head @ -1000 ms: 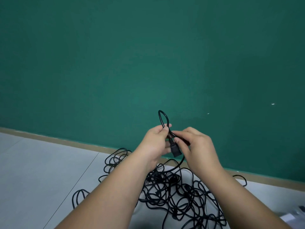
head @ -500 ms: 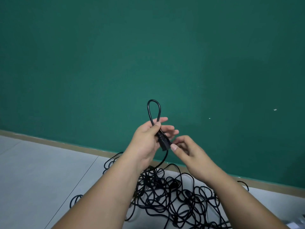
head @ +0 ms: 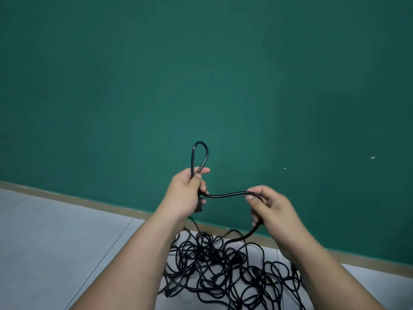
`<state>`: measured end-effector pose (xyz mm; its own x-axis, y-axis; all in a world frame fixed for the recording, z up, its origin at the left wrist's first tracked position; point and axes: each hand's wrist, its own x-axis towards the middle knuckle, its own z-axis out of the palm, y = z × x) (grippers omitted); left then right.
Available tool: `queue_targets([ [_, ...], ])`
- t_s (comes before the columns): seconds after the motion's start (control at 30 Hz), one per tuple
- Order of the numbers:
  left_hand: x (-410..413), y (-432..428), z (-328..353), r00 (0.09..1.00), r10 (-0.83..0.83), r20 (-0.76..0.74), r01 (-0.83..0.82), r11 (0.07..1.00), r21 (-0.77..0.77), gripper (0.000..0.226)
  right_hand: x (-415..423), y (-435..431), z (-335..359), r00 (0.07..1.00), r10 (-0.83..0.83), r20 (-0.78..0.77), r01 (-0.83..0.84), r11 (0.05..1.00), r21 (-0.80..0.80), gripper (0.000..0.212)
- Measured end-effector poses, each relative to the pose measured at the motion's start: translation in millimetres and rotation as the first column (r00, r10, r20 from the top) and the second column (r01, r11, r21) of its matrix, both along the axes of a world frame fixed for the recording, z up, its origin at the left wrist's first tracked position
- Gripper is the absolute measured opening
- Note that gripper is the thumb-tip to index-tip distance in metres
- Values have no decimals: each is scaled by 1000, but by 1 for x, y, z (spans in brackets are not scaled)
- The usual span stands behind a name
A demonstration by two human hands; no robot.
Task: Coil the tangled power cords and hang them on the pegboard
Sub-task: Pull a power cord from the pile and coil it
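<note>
My left hand (head: 186, 193) grips a black power cord (head: 228, 194), with a small loop (head: 199, 156) of it standing up above my fist and the plug end mostly hidden in my palm. From that fist the cord runs right to my right hand (head: 271, 209), which holds it between curled fingers and thumb. Below my right hand the cord drops into a tangled pile of black cords (head: 223, 269) on the floor. No pegboard is in view.
A plain green wall (head: 201, 74) fills the upper view, with a tan baseboard (head: 78, 201) along its foot. Grey floor tiles (head: 55, 242) stretch to the left of the pile.
My right hand has slid away to the right along the cord, drawing out a stretch between the hands. The plug has sunk into my left fist, the loop still above it.
</note>
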<state>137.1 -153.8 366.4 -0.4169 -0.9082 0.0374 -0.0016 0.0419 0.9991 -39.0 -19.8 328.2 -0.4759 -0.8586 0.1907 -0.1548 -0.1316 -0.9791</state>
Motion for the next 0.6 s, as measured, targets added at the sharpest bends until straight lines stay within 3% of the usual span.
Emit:
queue_targets([
  [0.07, -2, 3, -4, 994, -39, 107, 46, 997, -63, 31, -4, 7, 13, 988, 51, 149, -39, 996, -84, 18],
  [0.13, -6, 10, -3, 988, -93, 120, 102, 992, -74, 24, -6, 13, 24, 951, 115, 287, -72, 985, -154, 25],
  [0.23, -10, 22, 1, 962, -221, 159, 236, 968, -82, 23, -10, 18, 33, 929, 55, 365, 26, 977, -214, 14],
  [0.37, -21, 29, -11, 879, -377, 291, 413, 908, -73, 49, -6, 19, 37, 974, -143, 174, 180, 960, -215, 9],
  [0.5, -26, 38, -15, 814, -498, 299, 528, 849, -25, 37, -4, 22, 37, 960, -281, -20, 269, 934, -234, 17],
  [0.6, -31, 47, -16, 774, -558, 300, 583, 812, 7, 46, -3, 21, 37, 930, -345, -129, 310, 922, -233, 19],
])
